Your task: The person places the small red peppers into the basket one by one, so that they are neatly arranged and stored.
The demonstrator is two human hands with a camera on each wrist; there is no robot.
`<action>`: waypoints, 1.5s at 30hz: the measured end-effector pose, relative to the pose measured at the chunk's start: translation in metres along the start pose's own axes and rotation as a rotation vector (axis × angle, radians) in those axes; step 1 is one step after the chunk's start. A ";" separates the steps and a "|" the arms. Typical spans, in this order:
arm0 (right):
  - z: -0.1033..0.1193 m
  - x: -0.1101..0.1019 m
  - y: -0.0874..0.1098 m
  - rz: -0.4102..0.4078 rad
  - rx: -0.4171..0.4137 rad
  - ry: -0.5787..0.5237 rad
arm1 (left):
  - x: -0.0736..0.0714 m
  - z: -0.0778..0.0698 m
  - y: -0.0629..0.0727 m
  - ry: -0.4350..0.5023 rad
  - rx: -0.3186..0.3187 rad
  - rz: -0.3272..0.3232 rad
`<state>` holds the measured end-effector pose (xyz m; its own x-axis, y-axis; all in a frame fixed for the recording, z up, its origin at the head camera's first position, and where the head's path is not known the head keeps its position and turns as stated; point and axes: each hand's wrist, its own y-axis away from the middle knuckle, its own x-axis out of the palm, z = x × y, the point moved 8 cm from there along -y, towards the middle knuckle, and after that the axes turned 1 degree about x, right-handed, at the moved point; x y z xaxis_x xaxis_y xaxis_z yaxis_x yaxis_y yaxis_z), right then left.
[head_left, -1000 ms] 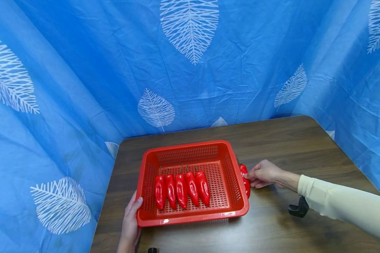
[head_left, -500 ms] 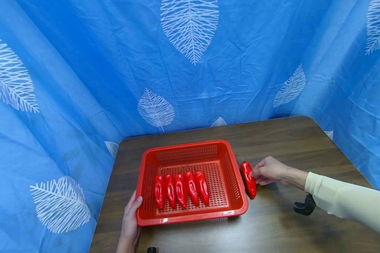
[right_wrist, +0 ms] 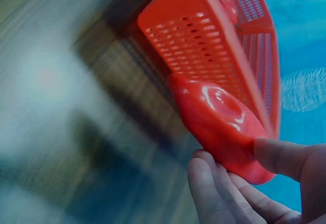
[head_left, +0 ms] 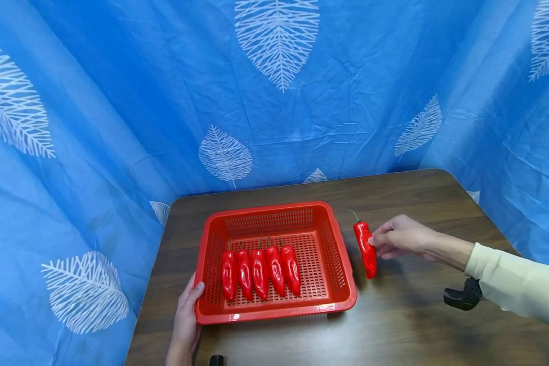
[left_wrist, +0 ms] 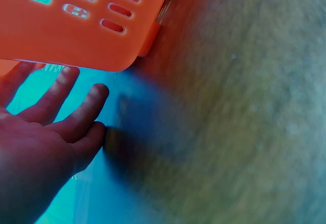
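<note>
In the head view, my right hand (head_left: 404,236) pinches a glossy red chili pepper (head_left: 366,247) by its side, between thumb and fingers, just right of the basket. Its green stem points to the back. The right wrist view shows the same pepper (right_wrist: 224,127) close up, thumb on one side and fingers on the other. A red plastic basket (head_left: 274,316) with slotted walls holds several red peppers (head_left: 258,274) side by side in a row, stems to the back. My left hand (head_left: 186,317) grips its left rim, thumb on top; its other fingers (left_wrist: 84,112) lie along the outside.
The basket stands on a dark wood-grain table (head_left: 407,198). A blue curtain (head_left: 174,91) with white leaf prints hangs behind and at both sides. A black wrist device (head_left: 464,295) hangs under my right wrist.
The pepper in my right hand has moved away from the basket's right wall, to the right and slightly back, and now hangs over the table. My left hand and the basket have hardly moved.
</note>
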<state>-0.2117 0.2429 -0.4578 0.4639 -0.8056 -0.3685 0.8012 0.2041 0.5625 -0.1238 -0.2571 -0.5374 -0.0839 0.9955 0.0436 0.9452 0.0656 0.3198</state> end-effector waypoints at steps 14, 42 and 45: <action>0.055 0.016 0.018 0.059 -0.118 -0.011 | -0.002 -0.002 0.000 0.002 -0.004 0.007; 0.092 0.101 -0.018 0.114 -0.138 0.027 | 0.000 -0.001 -0.001 0.007 0.020 0.017; 0.093 0.107 -0.021 0.111 -0.139 0.040 | 0.001 -0.002 -0.001 0.007 0.025 0.017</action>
<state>-0.2140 0.1010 -0.4403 0.5648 -0.7517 -0.3405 0.7874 0.3674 0.4949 -0.1257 -0.2568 -0.5363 -0.0701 0.9960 0.0551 0.9540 0.0508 0.2955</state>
